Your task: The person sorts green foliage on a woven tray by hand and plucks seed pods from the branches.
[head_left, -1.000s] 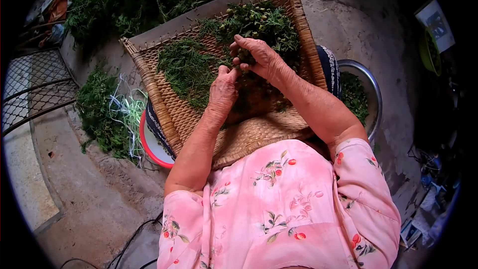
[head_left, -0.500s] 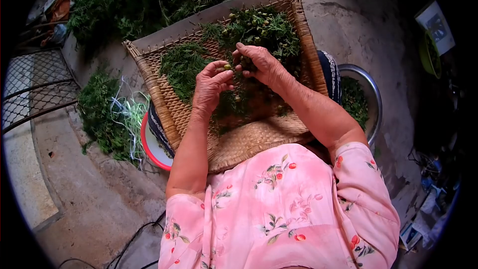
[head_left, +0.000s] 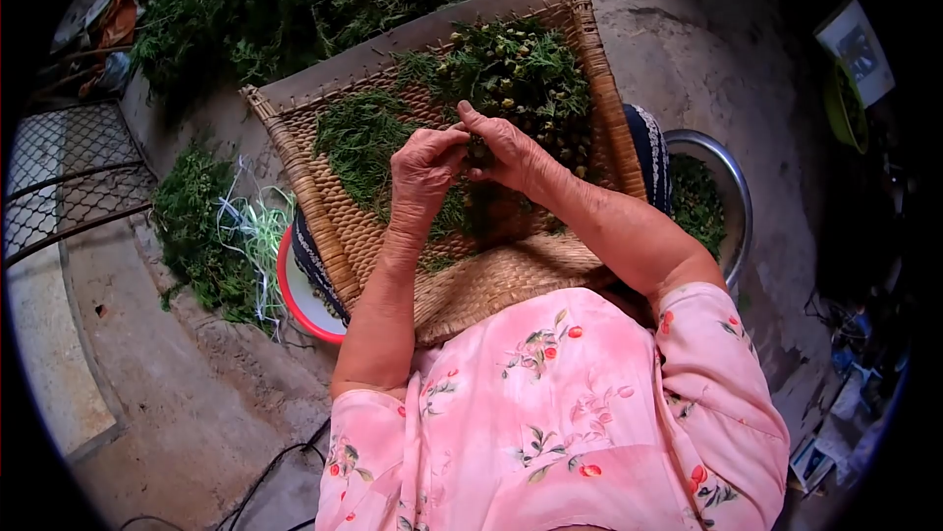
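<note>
Wicker tray point(head_left: 511, 271) across the knees. Over its middle, left hand point(head_left: 429, 163) and right hand point(head_left: 499, 153) meet, fingers bent inward, nearly closed (any catch too shaded to tell). Cone-bearing sprigs point(head_left: 521, 59) at its far right look unsorted; cone-free cypress-like foliage point(head_left: 363, 143) lies left. Beyond it, branch heap point(head_left: 265, 20): much left, I judge.

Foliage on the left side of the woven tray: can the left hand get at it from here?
Probably yes: the left hand appears right beside the foliage, with nothing visible blocking, though it is busy near the right hand.
</note>
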`<state>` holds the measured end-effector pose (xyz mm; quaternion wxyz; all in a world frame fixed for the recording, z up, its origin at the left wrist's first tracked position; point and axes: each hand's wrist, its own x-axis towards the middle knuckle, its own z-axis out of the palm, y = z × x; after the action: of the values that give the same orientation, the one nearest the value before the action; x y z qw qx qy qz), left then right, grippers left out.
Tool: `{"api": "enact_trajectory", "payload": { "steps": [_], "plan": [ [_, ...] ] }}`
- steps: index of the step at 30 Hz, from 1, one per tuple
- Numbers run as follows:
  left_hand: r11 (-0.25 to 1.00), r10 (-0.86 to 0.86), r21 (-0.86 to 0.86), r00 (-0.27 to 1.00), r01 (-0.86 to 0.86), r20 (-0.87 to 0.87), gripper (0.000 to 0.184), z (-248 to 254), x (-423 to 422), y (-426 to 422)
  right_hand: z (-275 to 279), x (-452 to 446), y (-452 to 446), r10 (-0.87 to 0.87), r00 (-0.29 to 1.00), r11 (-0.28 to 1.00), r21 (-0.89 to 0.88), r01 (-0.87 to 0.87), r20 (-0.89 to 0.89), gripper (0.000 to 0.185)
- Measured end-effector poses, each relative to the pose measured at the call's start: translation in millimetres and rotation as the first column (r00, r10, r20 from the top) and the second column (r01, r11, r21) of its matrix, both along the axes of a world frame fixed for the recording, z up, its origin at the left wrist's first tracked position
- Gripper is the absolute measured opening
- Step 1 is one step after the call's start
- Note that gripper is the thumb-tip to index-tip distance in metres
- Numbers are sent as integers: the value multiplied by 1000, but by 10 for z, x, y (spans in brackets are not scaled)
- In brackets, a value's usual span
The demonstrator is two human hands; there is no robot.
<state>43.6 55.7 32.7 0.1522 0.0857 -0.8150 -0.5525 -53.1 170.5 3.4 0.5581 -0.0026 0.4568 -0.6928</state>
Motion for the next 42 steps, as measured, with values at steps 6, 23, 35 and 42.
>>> {"api": "enact_trajectory", "payload": {
  "steps": [6,23,35,42],
  "plan": [
    [872,74,458,971,-174,228,15,142,7,48,100,34,13,-8,1000,1000,22,7,28,49],
    [905,420,12,898,-425,129,22,-111,17,-244,103,-7,-4,-86,993,996,5,85,77,42],
    [873,68,-485,998,-52,15,14,128,20,118,51,-14,-24,-204,976,978,-18,206,81,40],
    [842,82,-531,996,-92,-43,11,73,37,144,154,66,-24,-196,980,980,20,197,-40,15]
  ]
}}
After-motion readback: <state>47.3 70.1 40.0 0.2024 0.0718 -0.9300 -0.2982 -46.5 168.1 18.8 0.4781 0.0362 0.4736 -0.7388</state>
